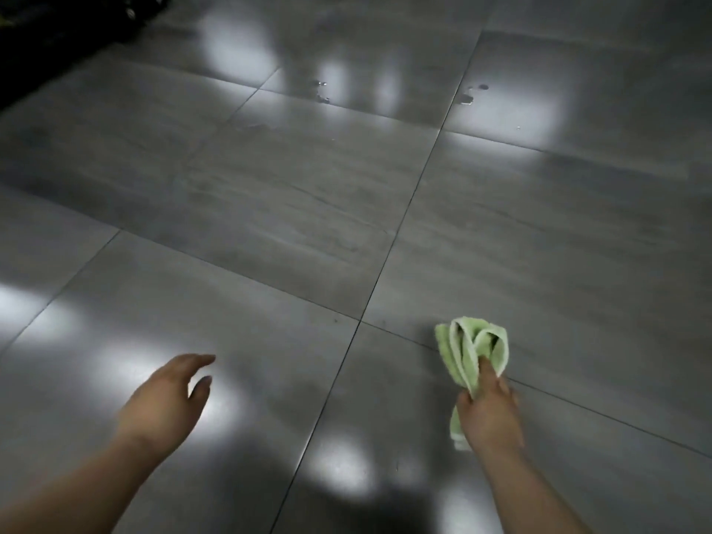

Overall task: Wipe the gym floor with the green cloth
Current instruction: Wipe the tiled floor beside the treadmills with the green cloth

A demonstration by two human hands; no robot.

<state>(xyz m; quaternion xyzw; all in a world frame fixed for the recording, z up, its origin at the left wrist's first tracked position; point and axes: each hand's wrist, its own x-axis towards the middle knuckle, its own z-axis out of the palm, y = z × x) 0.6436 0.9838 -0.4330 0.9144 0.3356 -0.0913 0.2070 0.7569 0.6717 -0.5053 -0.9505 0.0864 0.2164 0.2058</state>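
My right hand [488,412] grips a bunched light green cloth [471,346] at the lower right, held above the floor; the cloth's loose folds stick up past my fingers and a short end hangs below my palm. My left hand [169,396] hovers at the lower left with fingers relaxed and extended, holding nothing. The gym floor [308,210] is large glossy grey tiles with dark grout lines. Small water droplets [321,92] lie on the far tiles, and more spots [472,93] sit to their right.
Dark black equipment [57,28] occupies the top left corner. Bright light reflections glare off the tiles at the far middle, far right and near left. A dark shadow falls on the floor at the bottom centre between my arms.
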